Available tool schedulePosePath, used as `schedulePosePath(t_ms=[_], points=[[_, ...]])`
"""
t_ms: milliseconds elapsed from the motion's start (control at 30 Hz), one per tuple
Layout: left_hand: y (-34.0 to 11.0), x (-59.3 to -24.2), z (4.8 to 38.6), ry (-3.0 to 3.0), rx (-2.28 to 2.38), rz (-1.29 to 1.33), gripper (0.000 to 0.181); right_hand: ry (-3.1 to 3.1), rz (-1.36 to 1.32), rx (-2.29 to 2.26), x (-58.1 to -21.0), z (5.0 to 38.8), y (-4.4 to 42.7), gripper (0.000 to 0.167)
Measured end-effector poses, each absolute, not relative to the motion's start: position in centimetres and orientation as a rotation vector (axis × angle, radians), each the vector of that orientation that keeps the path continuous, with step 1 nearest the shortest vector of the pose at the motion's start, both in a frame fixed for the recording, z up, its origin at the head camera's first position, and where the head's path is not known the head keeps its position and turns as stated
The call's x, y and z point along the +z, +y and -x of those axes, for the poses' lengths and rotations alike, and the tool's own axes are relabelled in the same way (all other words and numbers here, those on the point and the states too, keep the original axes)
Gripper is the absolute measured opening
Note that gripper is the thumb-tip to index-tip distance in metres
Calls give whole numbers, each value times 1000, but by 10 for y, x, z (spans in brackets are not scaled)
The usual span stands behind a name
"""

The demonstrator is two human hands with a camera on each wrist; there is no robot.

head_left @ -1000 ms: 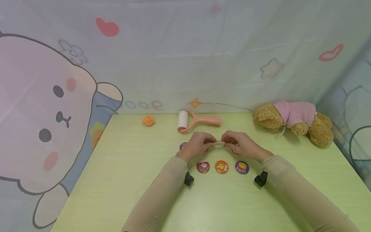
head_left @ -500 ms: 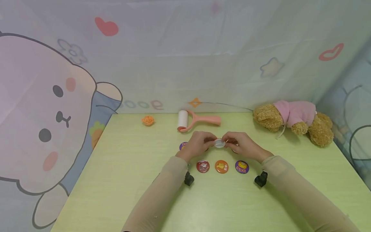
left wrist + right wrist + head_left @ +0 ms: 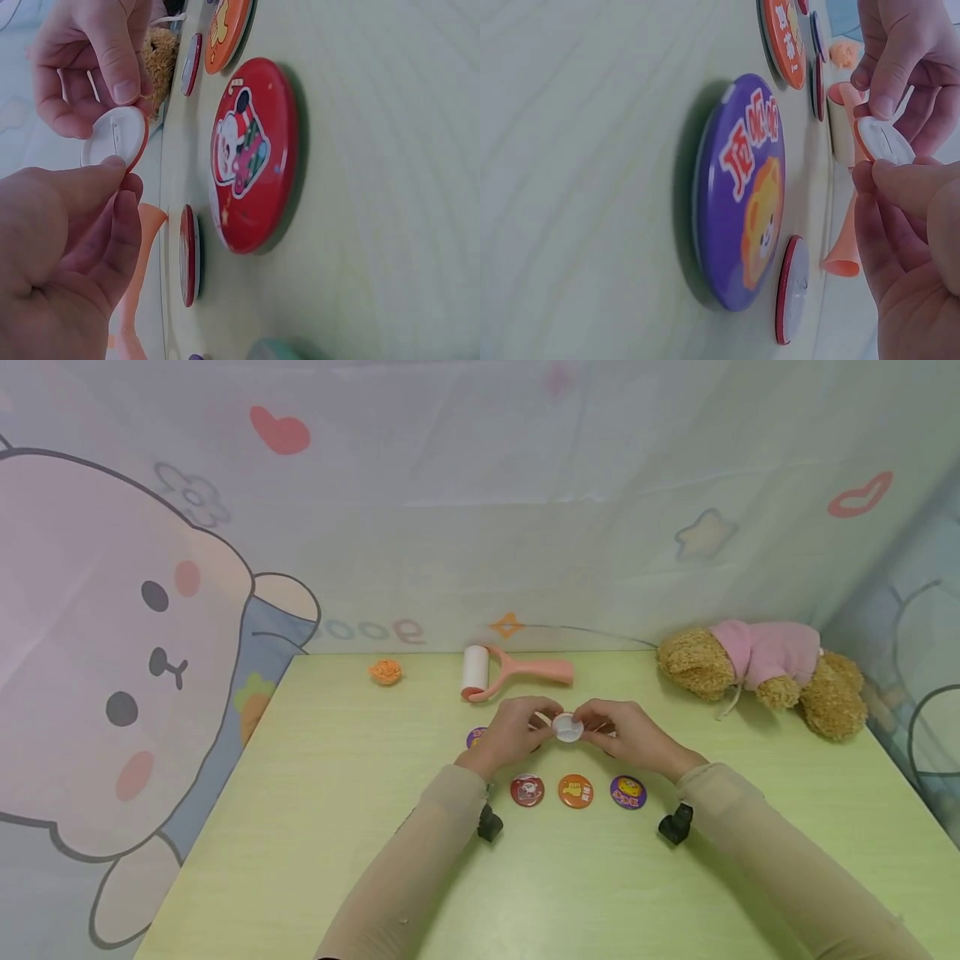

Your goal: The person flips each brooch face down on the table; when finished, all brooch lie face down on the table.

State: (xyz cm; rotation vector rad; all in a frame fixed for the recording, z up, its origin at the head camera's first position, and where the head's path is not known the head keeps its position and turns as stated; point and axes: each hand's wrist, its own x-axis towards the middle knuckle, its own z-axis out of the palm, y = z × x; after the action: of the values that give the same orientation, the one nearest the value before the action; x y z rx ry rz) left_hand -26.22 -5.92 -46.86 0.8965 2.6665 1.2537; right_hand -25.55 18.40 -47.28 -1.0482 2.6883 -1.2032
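Both hands pinch one round badge (image 3: pixel 567 727) above the table, its white back with a pin facing the person. The left hand (image 3: pixel 512 737) grips its left edge and the right hand (image 3: pixel 628 737) its right edge. In the left wrist view the badge (image 3: pixel 117 138) shows an orange-red rim between the thumbs. Nearer the person lie a red badge (image 3: pixel 527 790), an orange badge (image 3: pixel 576 791) and a purple badge (image 3: pixel 628 792), all printed side up. A white-backed badge with a red rim (image 3: pixel 793 289) shows in the right wrist view.
A purple badge (image 3: pixel 476 737) lies partly behind the left hand. Farther back are an orange crumpled thing (image 3: pixel 386 672) and a pink-handled roller (image 3: pixel 476 672). A teddy bear in a pink top (image 3: pixel 772 662) lies at the back right, before a printed cloth (image 3: pixel 480 527).
The held badge has tilted, so that its white back shows as a fuller round than before. Both hands have stayed in nearly the same place.
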Motion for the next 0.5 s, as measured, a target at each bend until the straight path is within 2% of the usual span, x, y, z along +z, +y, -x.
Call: schedulePosePath(t_ms=[167,500], points=[[-59,-469,262,2642,1289,-881,33,2684,1047,-1215,-473,256,184,28],[-55,-470,262,2624,1293,-884,33,2671,1040,-1241,-472,256,186,38]])
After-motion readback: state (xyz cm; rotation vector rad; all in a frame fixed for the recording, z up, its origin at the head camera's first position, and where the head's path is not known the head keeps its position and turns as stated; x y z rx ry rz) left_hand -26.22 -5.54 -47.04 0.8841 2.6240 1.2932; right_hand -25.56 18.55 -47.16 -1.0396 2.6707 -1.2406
